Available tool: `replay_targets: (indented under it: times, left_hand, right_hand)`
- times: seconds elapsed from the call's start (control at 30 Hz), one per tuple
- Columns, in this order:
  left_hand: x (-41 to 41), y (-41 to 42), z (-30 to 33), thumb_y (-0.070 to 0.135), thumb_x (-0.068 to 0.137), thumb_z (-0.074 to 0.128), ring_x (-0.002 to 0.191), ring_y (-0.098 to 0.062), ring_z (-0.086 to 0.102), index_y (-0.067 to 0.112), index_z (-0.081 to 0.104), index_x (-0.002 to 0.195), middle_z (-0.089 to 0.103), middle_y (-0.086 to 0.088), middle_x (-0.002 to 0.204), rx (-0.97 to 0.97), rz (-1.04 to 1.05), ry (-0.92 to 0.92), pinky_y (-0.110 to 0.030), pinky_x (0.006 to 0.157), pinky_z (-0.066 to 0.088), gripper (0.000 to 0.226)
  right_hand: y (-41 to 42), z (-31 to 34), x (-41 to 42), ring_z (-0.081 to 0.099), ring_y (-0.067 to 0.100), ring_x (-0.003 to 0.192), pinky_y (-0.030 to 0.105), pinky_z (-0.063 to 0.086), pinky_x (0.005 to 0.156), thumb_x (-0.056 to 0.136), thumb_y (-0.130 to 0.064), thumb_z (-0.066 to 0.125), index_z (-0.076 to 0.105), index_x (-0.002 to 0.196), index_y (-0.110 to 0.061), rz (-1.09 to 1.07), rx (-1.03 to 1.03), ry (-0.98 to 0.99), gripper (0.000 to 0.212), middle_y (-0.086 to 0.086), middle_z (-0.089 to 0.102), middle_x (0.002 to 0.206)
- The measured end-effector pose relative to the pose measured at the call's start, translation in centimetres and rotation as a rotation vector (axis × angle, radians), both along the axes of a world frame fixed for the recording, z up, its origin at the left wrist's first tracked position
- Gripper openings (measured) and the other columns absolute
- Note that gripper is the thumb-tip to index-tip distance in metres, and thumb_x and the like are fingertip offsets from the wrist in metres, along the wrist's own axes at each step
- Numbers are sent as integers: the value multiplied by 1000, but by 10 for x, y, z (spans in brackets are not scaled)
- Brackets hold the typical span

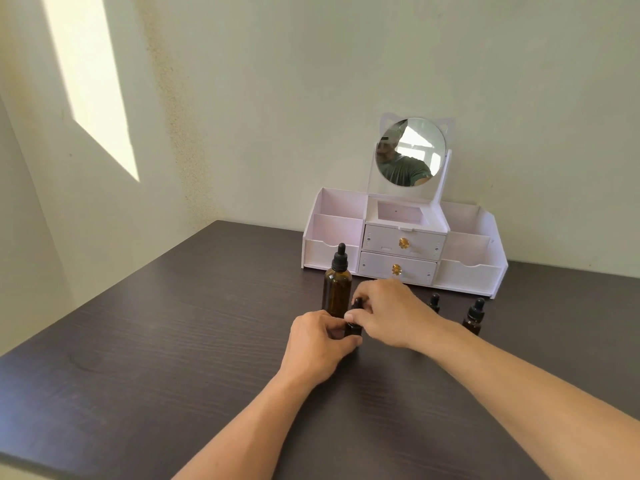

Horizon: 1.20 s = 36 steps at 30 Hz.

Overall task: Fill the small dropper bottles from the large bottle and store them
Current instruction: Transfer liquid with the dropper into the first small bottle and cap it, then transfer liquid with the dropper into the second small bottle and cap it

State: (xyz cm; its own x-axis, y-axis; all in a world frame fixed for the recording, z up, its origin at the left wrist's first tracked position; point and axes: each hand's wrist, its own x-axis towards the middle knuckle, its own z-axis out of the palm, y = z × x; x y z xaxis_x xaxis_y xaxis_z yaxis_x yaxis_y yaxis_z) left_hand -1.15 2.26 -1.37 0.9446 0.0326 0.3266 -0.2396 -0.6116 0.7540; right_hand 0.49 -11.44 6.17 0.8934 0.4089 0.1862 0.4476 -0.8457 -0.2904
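Observation:
A large amber bottle (336, 289) with a black dropper cap stands upright on the dark table (156, 358). Just in front of it stands a small dropper bottle (354, 328), mostly hidden by my hands. My left hand (317, 344) grips its body from the left. My right hand (388, 311) pinches its black cap from above and the right. Two more small amber dropper bottles stand to the right, one (434, 303) partly behind my right wrist, the other (473, 317) further right.
A white desk organiser (467, 268) with open side compartments, two closed drawers with gold knobs and a round mirror (410, 152) stands against the wall behind the bottles. The mirror reflects a person. The table's left edge runs diagonally toward the wall.

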Motion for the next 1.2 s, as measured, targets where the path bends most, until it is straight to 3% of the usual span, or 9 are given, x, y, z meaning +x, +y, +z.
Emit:
replay_targets:
  times: [0.07,0.17,0.27,0.37,0.47,0.63,0.83,1.1,1.2]
  left_hand:
    - [-1,0,0,34,81,75,63,-4,52,21,76,99,58,12,74,-11,-12,15,-12,56,36,22]
    - [0,-1,0,34,81,76,62,-4,53,20,75,102,61,10,75,-23,-1,29,-17,59,44,25]
    - [0,-4,0,35,82,74,63,-1,53,21,72,112,61,13,77,2,18,32,-13,60,41,32]
    - [0,-9,2,35,84,72,74,-2,59,19,70,117,68,9,89,47,32,49,-15,70,48,37]
    - [4,-16,3,38,84,71,86,-7,64,19,69,120,72,4,101,98,55,74,-25,80,55,40]
    - [10,-37,6,44,85,69,92,-15,66,23,66,123,72,2,103,188,137,87,-34,82,57,44]
    - [22,-58,12,45,87,66,89,-17,66,21,65,125,72,-2,101,260,227,95,-30,73,55,45]
    - [30,-71,12,50,89,60,80,-18,65,18,72,103,71,0,88,325,329,121,-29,65,50,37]
    - [30,-73,13,52,87,63,70,-16,58,16,71,92,65,1,77,335,370,136,-29,61,47,37]
  right_hand:
    - [-11,-14,-5,61,11,89,33,52,83,86,-35,64,60,110,-21,-57,126,67,28,-6,65,95]
    - [-28,-39,-15,58,16,112,35,47,98,93,-26,54,53,125,-21,-66,86,91,32,-2,62,120]
    - [-40,-59,-28,27,14,142,31,23,117,99,-29,41,38,144,-20,30,-50,95,45,-2,36,152]
    - [-50,-68,-39,-3,3,146,26,-1,119,101,-41,26,11,152,-21,125,-153,105,56,-9,5,160]
    - [-62,-69,-49,-10,0,144,23,-7,117,100,-47,23,3,151,-24,159,-191,102,60,-11,-3,159]
    - [-83,-70,-64,-13,-8,141,17,-10,115,100,-47,24,5,151,-27,222,-195,77,59,-16,-4,158]
    - [-115,-68,-71,-9,-17,137,19,-3,118,99,-48,28,15,149,-36,265,-138,101,53,-27,5,155]
    - [-142,-76,-57,16,-21,133,16,15,117,95,-45,47,43,139,-35,128,89,21,46,-27,35,145]
    - [-141,-78,-58,21,-20,132,2,8,109,93,-45,50,47,137,-33,85,93,-18,45,-27,38,142]
